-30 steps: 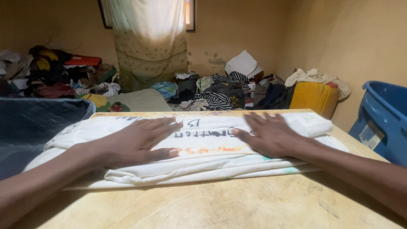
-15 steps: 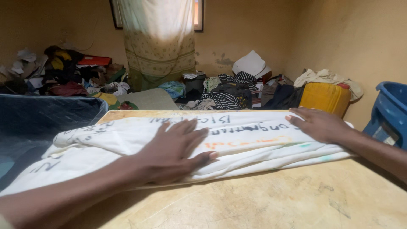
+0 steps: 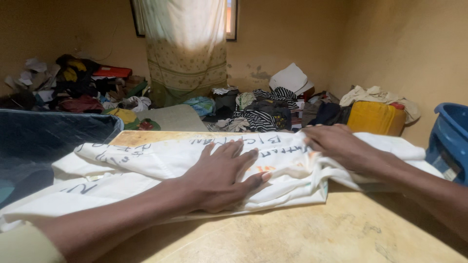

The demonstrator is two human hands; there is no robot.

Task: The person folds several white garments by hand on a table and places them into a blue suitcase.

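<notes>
Left hand (image 3: 222,173): flat, fingers spread, pressing down on white cloth (image 3: 146,163).
Right hand (image 3: 336,143): curled over bunched right end of cloth, gripping the fold.
Cloth: scrawled with handwriting, spread across wooden table (image 3: 302,229).
Beside: blue tub (image 3: 451,139), yellow jerrycan (image 3: 375,118).
</notes>
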